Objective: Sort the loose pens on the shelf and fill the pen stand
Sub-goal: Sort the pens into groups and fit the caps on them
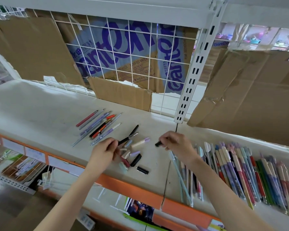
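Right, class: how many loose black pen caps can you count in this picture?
3 black caps: one and another lie on the shelf beside the left hand, a third pinched in the right hand. Others may hide under the hands.

White wire grid panel (132,52) stood behind, backed by brown corrugated cardboard (32,47) and purple-printed water carton (120,40). White slotted metal upright (193,75) ran down right of centre. Orange price-strip edge (137,189) fronted, colourful booklet (141,210) lay below.

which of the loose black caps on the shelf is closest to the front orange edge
The short black cap, lying alone below the pile of caps. The other loose black cap lies farther back, beside the pastel caps.
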### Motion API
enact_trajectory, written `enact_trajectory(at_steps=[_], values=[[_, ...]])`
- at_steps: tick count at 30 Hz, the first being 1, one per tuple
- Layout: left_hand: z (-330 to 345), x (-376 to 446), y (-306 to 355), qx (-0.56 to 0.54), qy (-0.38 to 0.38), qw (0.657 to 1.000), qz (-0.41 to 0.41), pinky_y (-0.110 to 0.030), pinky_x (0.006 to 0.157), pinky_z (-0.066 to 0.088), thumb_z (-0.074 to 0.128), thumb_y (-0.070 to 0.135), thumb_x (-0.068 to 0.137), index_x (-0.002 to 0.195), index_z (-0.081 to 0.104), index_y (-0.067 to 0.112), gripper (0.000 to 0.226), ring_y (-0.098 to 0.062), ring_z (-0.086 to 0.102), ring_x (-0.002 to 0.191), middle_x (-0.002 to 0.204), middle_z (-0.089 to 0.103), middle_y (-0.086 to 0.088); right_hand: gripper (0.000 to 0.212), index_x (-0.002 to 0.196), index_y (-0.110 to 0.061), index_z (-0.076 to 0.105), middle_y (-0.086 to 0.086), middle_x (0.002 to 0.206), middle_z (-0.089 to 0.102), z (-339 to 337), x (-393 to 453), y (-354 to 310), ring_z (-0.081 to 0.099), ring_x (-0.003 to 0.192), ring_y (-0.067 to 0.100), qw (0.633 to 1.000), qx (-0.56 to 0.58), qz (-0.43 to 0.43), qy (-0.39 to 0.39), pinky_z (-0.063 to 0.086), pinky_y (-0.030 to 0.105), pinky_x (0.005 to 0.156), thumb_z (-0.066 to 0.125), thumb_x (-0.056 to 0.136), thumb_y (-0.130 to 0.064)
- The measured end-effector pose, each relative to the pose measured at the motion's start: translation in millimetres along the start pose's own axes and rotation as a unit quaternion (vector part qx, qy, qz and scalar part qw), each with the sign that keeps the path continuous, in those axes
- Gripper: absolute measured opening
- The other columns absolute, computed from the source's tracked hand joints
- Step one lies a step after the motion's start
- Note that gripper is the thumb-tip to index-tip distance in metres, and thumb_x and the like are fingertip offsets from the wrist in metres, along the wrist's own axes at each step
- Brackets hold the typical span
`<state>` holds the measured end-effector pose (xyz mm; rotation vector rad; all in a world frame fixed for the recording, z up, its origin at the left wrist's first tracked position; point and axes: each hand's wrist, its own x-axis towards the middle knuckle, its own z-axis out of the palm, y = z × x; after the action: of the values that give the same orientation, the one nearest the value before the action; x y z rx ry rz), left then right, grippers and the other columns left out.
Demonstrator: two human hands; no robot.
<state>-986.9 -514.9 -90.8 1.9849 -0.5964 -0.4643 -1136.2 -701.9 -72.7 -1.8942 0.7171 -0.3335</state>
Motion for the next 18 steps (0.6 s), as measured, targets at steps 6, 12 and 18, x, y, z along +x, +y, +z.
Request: enact_trajectory(at_steps=[6,12,18], values=[[-1.0,-11.9,-1.8,-0.097,-0.022,0.994,-0.032,-0.026,0.051,0.034,0.039,0.006,0.099,0.080,0.051,0.005,0.023,-0.009,0.045,0.049,0.052,0.056,0.004,0.023,0.102,-0.026,0.068,-0.013,0.099,0.047,46.5,-1.1,11.0,0.043,0.103,0.005,0.957,-0.222,-0.160,-0.100,0.034,0.016,0.087,0.058,0.087,-0.011],[-5.5,-16.4,-6.8,-0.071,-0.008,0.997,-0.030,-0.024,0.053,0.028,0.043,0.003,0.096,0.090,0.058,0.002,0.016,-0.010,0.037,0.054,0.059,0.048,0.005,0.019,0.105,-0.028,0.066,-0.006,0.112,0.049,58.4,5.7,13.7,0.035,0.113,0.012,0.929,-0.281,-0.209,-0.122,0.029,0.031,0.098,0.064,0.086,-0.028],[-11.4,-18.2,-6.5,-0.057,-0.010,0.998,-0.015,-0.016,0.057,0.033,0.044,-0.004,0.093,0.094,0.058,0.005,0.017,-0.005,0.042,0.062,0.071,0.051,0.003,0.011,0.087,-0.026,0.056,-0.012,0.086,0.064,35.6,6.2,-6.0,0.056,0.080,0.000,0.988,-0.085,-0.119,-0.045,0.043,0.017,0.076,0.060,0.091,-0.016]])
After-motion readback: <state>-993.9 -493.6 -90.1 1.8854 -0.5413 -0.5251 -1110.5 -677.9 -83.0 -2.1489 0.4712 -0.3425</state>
